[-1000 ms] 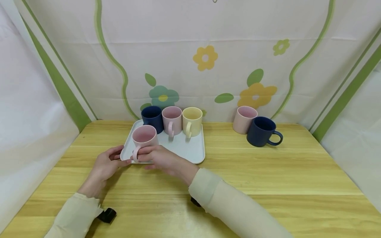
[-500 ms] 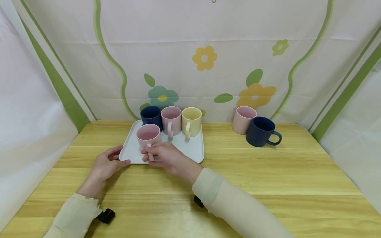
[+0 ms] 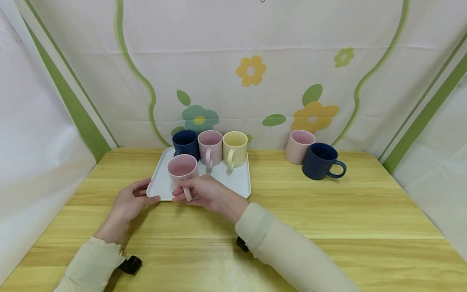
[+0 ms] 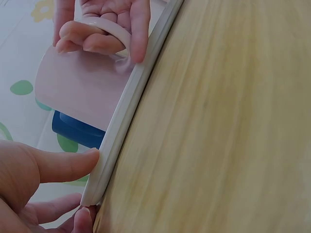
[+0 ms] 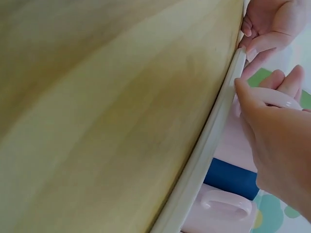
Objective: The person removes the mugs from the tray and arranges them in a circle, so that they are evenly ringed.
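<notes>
My right hand (image 3: 211, 194) grips a pink mug (image 3: 182, 170) by its handle, fingers hooked through the loop. The mug is upright at the front left of a white rectangular tray (image 3: 233, 188). My left hand (image 3: 127, 202) holds the tray's front left corner, its thumb (image 4: 73, 165) against the rim and other fingers around the corner. Behind the held mug, along the tray's back, stand a navy mug (image 3: 187, 144), a second pink mug (image 3: 213, 146) and a yellow mug (image 3: 238, 152). The handles of the pink and yellow ones face me.
To the tray's right, another pink mug (image 3: 297, 150) stands near the back of the wooden table (image 3: 292, 219), with a navy mug (image 3: 317, 164) beside it, handle to the right. A white cloth backdrop (image 3: 204, 73) with printed flowers rises behind; white cloth hangs at both sides.
My right hand has carried the pink mug a little to the right over the tray, then slightly lower and toward me. My left hand has stayed at the tray's corner.
</notes>
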Demonstrator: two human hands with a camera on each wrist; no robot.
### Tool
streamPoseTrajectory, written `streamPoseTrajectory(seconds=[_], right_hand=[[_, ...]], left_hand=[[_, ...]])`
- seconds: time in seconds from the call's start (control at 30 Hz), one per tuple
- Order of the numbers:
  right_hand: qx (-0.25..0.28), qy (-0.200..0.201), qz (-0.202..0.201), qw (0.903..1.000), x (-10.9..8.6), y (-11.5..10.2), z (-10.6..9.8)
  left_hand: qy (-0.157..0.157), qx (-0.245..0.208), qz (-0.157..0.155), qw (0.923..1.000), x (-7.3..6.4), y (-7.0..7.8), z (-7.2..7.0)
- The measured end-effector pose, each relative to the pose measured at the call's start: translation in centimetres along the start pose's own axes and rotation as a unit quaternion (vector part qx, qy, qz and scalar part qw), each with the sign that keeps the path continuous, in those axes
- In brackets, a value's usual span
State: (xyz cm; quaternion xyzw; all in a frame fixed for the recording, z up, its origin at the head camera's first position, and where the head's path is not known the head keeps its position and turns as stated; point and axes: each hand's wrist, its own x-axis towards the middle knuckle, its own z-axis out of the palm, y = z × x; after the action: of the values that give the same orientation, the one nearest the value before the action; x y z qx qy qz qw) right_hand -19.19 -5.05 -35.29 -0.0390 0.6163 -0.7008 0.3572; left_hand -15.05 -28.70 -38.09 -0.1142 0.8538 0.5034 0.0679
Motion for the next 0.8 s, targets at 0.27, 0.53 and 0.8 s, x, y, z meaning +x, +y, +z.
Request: streamPoseTrajectory(seconds=[0.27, 0.53, 0.8], right_hand=[[0.001, 0.011, -0.013, 0.9998, -0.1, 0.1, 0.0], [0.036, 0.03, -0.024, 0.9986, -1.4, -0.3, -0.1], [0.069, 0.031, -0.047, 0.996, -4.2, -0.5, -0.6]], left_hand=[[-0.002, -0.004, 0.0, 1.0, 0.1, 0.1, 0.0], [-0.005, -0.009, -0.004, 0.9999, -0.1, 0.1, -0.1], [-0.007, 0.001, -0.013, 0.9999, 0.1, 0.0, -0.2]])
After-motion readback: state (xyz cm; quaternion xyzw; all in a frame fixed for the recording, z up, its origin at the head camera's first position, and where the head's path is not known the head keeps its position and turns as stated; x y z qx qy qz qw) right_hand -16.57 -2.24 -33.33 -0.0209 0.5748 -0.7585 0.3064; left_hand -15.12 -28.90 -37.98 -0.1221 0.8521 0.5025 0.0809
